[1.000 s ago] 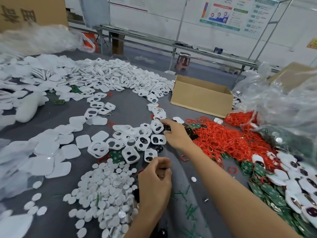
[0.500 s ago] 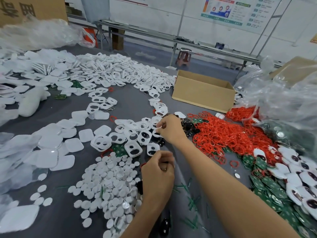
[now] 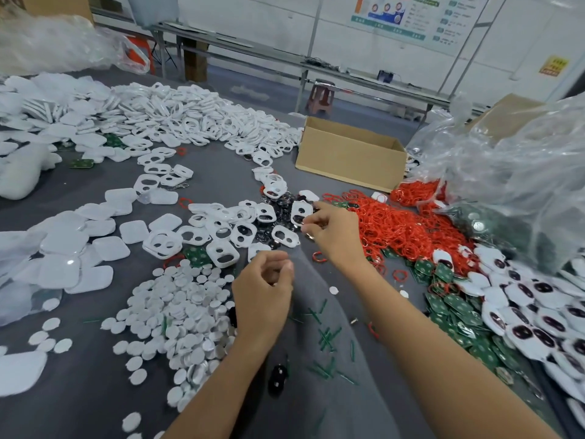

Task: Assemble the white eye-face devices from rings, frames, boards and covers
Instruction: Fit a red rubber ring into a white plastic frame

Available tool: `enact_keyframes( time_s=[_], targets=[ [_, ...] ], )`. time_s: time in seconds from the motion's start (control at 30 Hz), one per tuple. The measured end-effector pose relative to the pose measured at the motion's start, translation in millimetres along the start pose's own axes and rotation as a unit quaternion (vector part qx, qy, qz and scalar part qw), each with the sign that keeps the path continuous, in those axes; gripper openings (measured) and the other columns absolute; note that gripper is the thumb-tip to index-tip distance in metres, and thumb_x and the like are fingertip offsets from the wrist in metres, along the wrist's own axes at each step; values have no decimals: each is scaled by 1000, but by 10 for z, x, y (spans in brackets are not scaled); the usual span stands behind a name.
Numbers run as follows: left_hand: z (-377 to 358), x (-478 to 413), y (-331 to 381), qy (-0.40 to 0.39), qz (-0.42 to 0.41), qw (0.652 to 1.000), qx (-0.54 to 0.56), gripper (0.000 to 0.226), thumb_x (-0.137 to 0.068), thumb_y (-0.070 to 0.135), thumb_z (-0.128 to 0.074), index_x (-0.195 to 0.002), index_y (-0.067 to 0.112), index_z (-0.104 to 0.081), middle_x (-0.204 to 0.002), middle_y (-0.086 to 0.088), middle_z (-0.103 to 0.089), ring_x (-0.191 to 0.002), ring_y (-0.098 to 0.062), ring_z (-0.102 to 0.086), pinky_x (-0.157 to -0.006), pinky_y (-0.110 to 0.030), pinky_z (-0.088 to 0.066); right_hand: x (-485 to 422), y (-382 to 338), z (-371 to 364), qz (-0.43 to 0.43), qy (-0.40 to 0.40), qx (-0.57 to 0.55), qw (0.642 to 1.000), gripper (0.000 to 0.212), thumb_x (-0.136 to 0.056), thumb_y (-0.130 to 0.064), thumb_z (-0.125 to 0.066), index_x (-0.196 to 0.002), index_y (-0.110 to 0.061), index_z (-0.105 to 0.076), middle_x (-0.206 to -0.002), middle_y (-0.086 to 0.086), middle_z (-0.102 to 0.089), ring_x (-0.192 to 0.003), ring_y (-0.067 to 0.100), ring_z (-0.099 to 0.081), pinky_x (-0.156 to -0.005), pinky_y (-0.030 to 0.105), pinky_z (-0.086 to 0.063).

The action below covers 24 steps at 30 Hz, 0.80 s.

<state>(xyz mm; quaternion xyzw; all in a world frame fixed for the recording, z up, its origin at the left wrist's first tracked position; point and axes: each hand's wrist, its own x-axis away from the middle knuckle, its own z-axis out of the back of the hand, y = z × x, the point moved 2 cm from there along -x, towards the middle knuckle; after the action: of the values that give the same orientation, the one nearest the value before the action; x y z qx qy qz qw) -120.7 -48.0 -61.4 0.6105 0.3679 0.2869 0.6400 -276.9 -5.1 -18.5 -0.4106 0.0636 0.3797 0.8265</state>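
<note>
Right hand [image 3: 332, 231] pinches a white frame [image 3: 299, 212] (wall poster [image 3: 408, 17] text illegible).

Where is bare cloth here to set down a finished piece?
Grey cloth is bare inside the arc of white frames, left of the cardboard box, and near-left below the white discs. Crowded: the right side, red rings and green boards.

A small-parts assembly workshop: a grey-clothed desk [image 3: 221, 175] is heaped with bulk white frames [image 3: 196, 122], red rings [image 3: 399, 229], green boards [image 3: 456, 308] and white discs [image 3: 177, 312], beside a cardboard box [image 3: 348, 160] and plastic bags [image 3: 506, 172]. Behind stand a long metal-framed desk [image 3: 285, 63], a stool [image 3: 321, 96] and wall charts [image 3: 408, 17].
</note>
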Motion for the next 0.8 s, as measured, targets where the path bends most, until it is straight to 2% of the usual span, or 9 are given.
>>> enact_keyframes(
  time_s=[0.07, 0.2, 0.27, 0.33, 0.4, 0.47, 0.6, 0.7, 0.8],
  targets=[
    [10, 3, 21, 8, -15, 1000, 3, 14, -91, 18, -65, -104, 24, -65, -97, 8, -69, -85, -12, -68, -80, -42, -58, 98, -13, 93, -1, 2, 2, 1000, 6, -79, 2, -69, -75, 0, -73, -87, 14, -74, -104, 22, -66, -88, 28, -48],
    [-4, 26, 70, -27, -89, 995, -23, 51, -95, 28, -60, -142, 26, -41, -138, 15, -46, -114, 12, -50, -85, -5, -44, 329, -133, 260, 17, -144, -42, 989, 12, -89, -2, -60, -79, -6, -66, -73, 14, -67, -63, 15, -54, -65, 33, -46],
    [-30, 29, 55, -60, -72, 996, -4, 49, -95, 32, -59, -142, 28, -43, -130, 17, -54, -107, 21, -51, -86, -5, -43, 435, -216, 294, 19, -216, -93, 972, 14, -93, -2, -56, -80, -7, -63, -68, 7, -63, -61, 12, -50, -62, 29, -44],
    [-40, 19, 23, -69, -39, 997, 12, 31, -96, 28, -59, -127, 29, -57, -101, 12, -72, -90, 10, -64, -81, -15, -50, 510, -256, 293, 10, -235, -125, 964, 15, -95, -3, -55, -83, -5, -64, -68, 3, -63, -58, 12, -53, -59, 24, -46],
    [-40, 12, -1, -59, -25, 998, 24, 15, -95, 22, -60, -103, 31, -70, -82, 9, -75, -77, 0, -68, -72, -21, -51, 556, -223, 290, -5, -213, -136, 968, 18, -96, -6, -53, -86, 0, -66, -67, 13, -65, -57, 18, -57, -57, 28, -49],
    [-42, 7, -18, -45, -6, 998, 32, 19, -94, 20, -61, -84, 31, -72, -77, 10, -75, -72, -2, -67, -71, -27, -52, 570, -96, 323, -44, -130, -165, 977, 20, -98, -6, -50, -89, -1, -68, -65, 13, -65, -54, 22, -61, -55, 32, -52],
    [-64, 31, -42, -69, 100, 982, 147, 17, -96, 19, -59, -83, 17, -71, -90, -6, -73, -78, -24, -73, -53, -34, -58, 593, 346, 545, -111, 119, 6, 987, 22, -92, -2, -54, -90, -15, -72, -76, -2, -69, -63, 11, -61, -66, 29, -49],
    [-106, 50, -39, -100, 129, 970, 180, 16, -98, 17, -54, -93, 5, -63, -99, -16, -69, -78, -26, -74, -44, -31, -56, 669, 553, 588, -143, 142, 47, 978, 23, -89, -1, -56, -96, -15, -72, -93, 3, -72, -83, 15, -62, -79, 31, -50],
    [-114, 35, -63, -110, 141, 967, 182, 8, -97, 9, -55, -101, 3, -60, -98, -19, -70, -79, -23, -74, -50, -30, -57, 687, 616, 556, -126, 92, 103, 982, 21, -85, -9, -65, -103, -15, -73, -101, 3, -73, -96, 22, -64, -88, 34, -50]
  ],
)
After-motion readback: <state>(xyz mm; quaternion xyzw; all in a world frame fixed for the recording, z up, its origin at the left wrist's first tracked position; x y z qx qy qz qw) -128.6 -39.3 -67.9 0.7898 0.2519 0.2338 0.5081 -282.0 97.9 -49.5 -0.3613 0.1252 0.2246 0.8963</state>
